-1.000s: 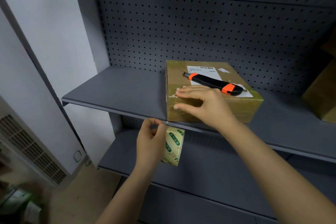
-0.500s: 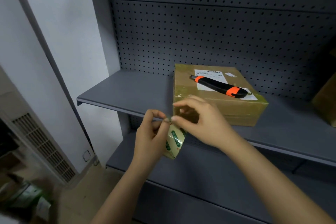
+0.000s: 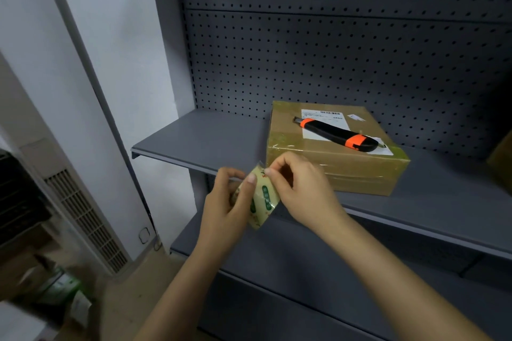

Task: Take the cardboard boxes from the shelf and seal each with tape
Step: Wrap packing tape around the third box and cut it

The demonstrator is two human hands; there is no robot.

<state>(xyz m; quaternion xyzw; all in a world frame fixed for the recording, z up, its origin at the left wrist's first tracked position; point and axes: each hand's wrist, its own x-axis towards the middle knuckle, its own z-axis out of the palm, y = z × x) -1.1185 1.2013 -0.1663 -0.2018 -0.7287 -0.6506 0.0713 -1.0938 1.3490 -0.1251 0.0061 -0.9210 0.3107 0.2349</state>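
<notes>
Cardboard box [image 3: 343, 166] sits on the upper shelf [image 3: 199, 135], close to the front edge, its flaps down and its sides shiny with clear film. A white label [image 3: 314, 115] is stuck on its top, and a black and orange knife [image 3: 336, 134] lies slantwise across that label, tip end toward the back left.

Just in front of the box's near left corner, we hold the tape roll [image 3: 264, 199] up before the shelf edge. It is a pale, see-through roll with green marks, tilted on edge. Our left grip [image 3: 224, 205] is closed round the roll from the left, thumb laid up along its face and the fingers curled behind it. Our right grip [image 3: 302, 194] has its fingers bent, with the thumb and first fingertip pinching at the roll's top rim; whether a loose end of tape is caught between them, we cannot tell.

Behind the box stands a dark back panel [image 3: 332, 63] full of small holes. A lower shelf [image 3: 291, 266] juts out beneath our forearms. At the far right edge, part of a second brown box [image 3: 502, 163] shows. To the left are a white wall [image 3: 110, 36] and a slatted vent [image 3: 86, 219].
</notes>
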